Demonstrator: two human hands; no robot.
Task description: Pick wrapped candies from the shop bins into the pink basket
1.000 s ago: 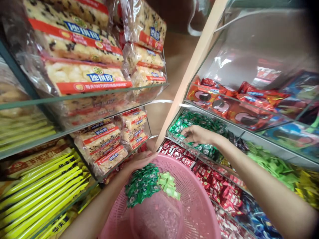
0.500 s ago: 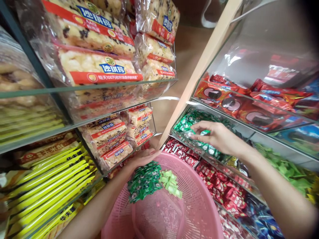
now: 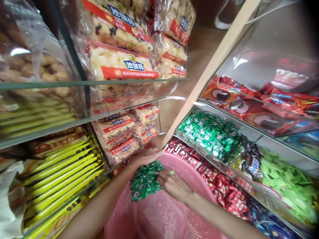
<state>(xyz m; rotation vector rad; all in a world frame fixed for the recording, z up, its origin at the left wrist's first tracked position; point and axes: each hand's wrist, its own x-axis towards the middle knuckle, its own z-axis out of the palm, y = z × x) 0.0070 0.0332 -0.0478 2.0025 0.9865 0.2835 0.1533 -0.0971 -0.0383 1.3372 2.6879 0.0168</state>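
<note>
Inside a pink plastic basket (image 3: 199,179) lies a heap of dark green wrapped candies (image 3: 146,182). My left hand (image 3: 149,156) is at the basket's far rim, its fingers along the edge and seemingly gripping it. Down in the basket, my right hand (image 3: 171,186) touches the right side of the green heap. Its fingers are curled, and the fingertips and anything between them are hidden. A small pale green wrapped candy (image 3: 171,172) shows just beyond its knuckles.
Right of the basket, shelf bins hold green wrapped candies (image 3: 209,132), light green packets (image 3: 286,182) and red packets (image 3: 224,189). At left, glass shelves carry packaged puffed-grain blocks (image 3: 122,61) and yellow snack packs (image 3: 62,176). A wooden post (image 3: 199,86) stands between the sides.
My right hand has left the green candy bin and moved down and left into the basket, covering most of the pale green candies. My left hand stays at the rim. The view has shifted slightly left.
</note>
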